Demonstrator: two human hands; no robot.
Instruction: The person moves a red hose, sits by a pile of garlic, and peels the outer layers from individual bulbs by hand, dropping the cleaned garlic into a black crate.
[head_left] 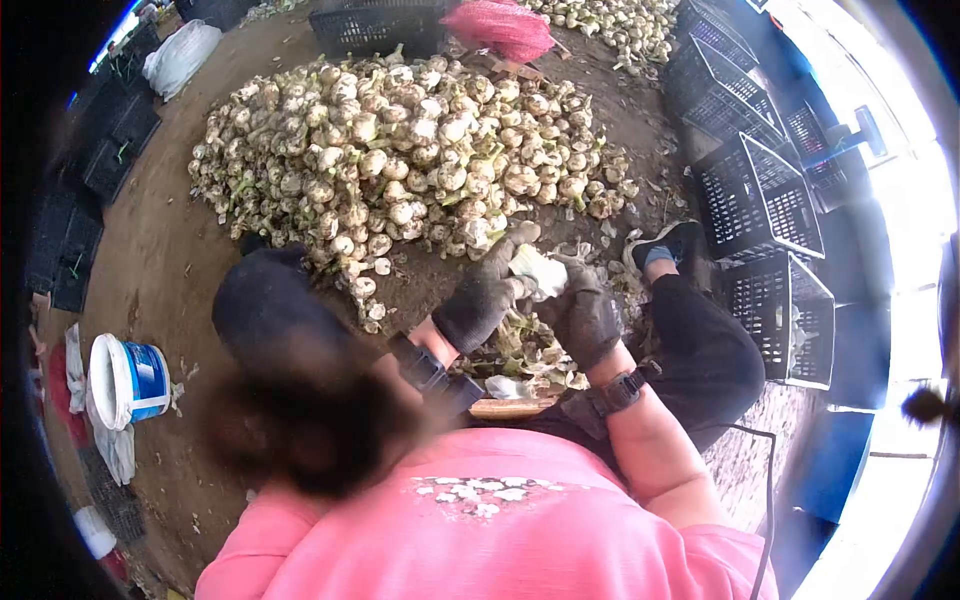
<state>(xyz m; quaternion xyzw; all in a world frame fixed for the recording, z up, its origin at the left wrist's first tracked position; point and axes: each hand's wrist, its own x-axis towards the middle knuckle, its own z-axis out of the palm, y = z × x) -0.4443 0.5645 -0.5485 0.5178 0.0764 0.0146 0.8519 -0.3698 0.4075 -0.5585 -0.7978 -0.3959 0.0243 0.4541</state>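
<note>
Between my hands is a white bulb [541,272], garlic-like, paler and cleaner than those in the heap. My left hand [482,300], in a dirty grey work glove, has its fingers closed around the bulb's left side. From the right, my right hand [588,316], gloved too, presses its curled fingers against the bulb; any small tool inside them is hidden. Just beyond lies a large heap of soil-stained bulbs [400,150] with short green stems. Loose skins and leaf trimmings [525,350] cover the ground below my hands, between my legs.
Black plastic crates [765,200] line the right side, and another crate [378,28] stands behind the heap beside a pink mesh sack [500,28]. At left are a blue and white bucket [130,380] and dark crates [75,230]. A dark blurred shape blocks the lower left.
</note>
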